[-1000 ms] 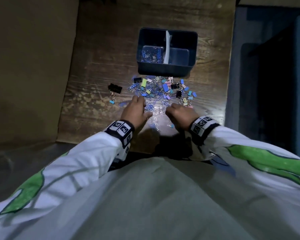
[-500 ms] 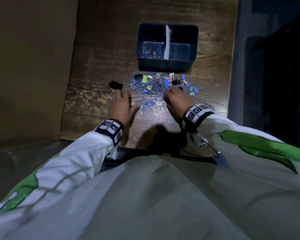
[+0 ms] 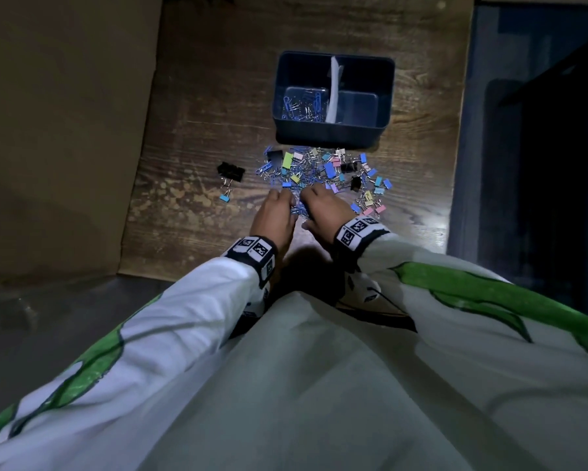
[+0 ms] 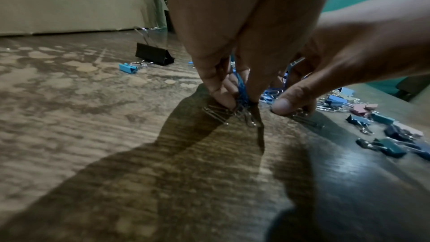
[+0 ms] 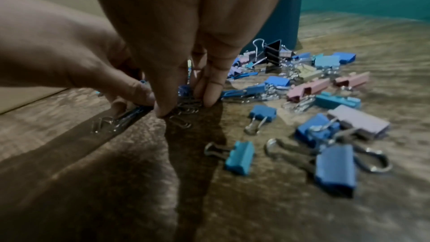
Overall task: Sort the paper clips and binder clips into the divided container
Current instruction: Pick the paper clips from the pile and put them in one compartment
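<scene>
Dark-stained wood forms the table (image 3: 197, 107), worn pale in patches toward the left of the head frame; a beige wall fills the upper left and a dark blue furnishing the right edge.

Your left hand (image 3: 274, 219) sits at frame centre with fingertips (image 4: 223, 98) curled down, pinching a bunch of blue and silver paper clips (image 4: 243, 104) against the table. Your right hand (image 3: 323, 212) lies just beside it, thumb and fingers (image 5: 163, 106) pressed together on more paper clips (image 5: 184, 109) at the surface.

Above both hands, the mixed pile of binder clips (image 3: 336, 171) in blue, pink, green, yellow and black spreads across the table, touching the near wall of the divided container (image 3: 333, 130). Its left compartment holds blue paper clips (image 3: 306, 105); a white divider (image 3: 333, 93) separates the right compartment. Left of the pile, a large black binder clip (image 3: 230, 171) and a small blue binder clip (image 3: 224, 197) lie apart.
</scene>
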The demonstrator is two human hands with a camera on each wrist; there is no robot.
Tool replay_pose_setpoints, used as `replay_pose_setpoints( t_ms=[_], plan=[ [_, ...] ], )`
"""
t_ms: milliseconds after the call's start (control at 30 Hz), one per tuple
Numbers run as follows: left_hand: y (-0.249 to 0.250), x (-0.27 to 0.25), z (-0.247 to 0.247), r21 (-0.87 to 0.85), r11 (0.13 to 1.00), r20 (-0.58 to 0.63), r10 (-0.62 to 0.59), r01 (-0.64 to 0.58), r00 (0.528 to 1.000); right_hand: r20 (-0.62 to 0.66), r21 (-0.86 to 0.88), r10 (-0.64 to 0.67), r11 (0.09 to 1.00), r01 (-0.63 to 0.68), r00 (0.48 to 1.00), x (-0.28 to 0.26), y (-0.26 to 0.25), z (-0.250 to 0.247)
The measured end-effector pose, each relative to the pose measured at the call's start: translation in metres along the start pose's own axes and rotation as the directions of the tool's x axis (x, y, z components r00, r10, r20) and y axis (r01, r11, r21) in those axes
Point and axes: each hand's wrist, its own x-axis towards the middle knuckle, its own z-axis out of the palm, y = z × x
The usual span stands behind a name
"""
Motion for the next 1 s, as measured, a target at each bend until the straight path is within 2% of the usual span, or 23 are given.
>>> replay_pose_setpoints(
  t_ms=[100,200,300,367,467,567,633,667,733,833,933,1000],
  plan=[
    [-0.004,0.002,0.0,-0.021,0.999,0.011,0.03,-0.03,0.999,-0.019,0.084,0.02,0.996,-0.019,1.0,0.004,-0.002,0.003],
    [-0.015,0.004,-0.003,-0.132,0.991,0.032,0.019,-0.014,0.999,-0.02,0.226,0.092,0.97,-0.085,0.996,0.003,0.011,-0.001],
    [-0.022,0.004,-0.011,-0.378,0.921,0.036,-0.084,0.091,0.996,-0.008,0.424,0.206,0.887,-0.184,0.978,-0.007,0.026,-0.01],
    [-0.021,0.0,-0.024,-0.511,0.851,0.041,-0.114,0.119,0.993,0.012,0.591,0.241,0.781,-0.201,0.971,-0.015,0.032,-0.02],
    [-0.008,-0.003,-0.057,-0.617,0.782,0.013,-0.107,0.093,0.994,-0.035,0.759,0.246,0.637,-0.135,0.969,-0.023,0.031,-0.048],
    [0.016,0.012,-0.098,-0.661,0.75,-0.117,-0.074,-0.022,0.99,-0.176,0.828,0.214,0.561,0.026,0.961,-0.015,0.019,-0.094],
    [0.036,0.034,-0.123,-0.673,0.734,-0.194,-0.053,-0.093,0.98,-0.29,0.852,0.195,0.499,0.16,0.937,0.0,0.008,-0.128],
    [0.045,0.047,-0.134,-0.673,0.731,-0.22,-0.047,-0.116,0.974,-0.344,0.843,0.203,0.496,0.207,0.917,0.012,0.003,-0.143],
    [0.06,0.073,-0.146,-0.637,0.76,-0.245,-0.039,-0.13,0.969,-0.407,0.795,0.245,0.57,0.209,0.88,0.042,-0.001,-0.165],
    [0.069,0.107,-0.146,-0.563,0.825,-0.232,-0.107,-0.044,0.967,-0.418,0.703,0.309,0.706,0.088,0.854,0.079,-0.001,-0.174],
    [0.064,0.118,-0.137,-0.519,0.854,-0.154,-0.141,0.041,0.978,-0.304,0.486,0.288,0.867,-0.113,0.908,0.086,-0.001,-0.166],
    [0.058,0.11,-0.134,-0.519,0.855,-0.143,-0.089,0.002,0.986,-0.322,0.36,0.223,0.928,-0.099,0.92,0.072,0.001,-0.155]
  ],
)
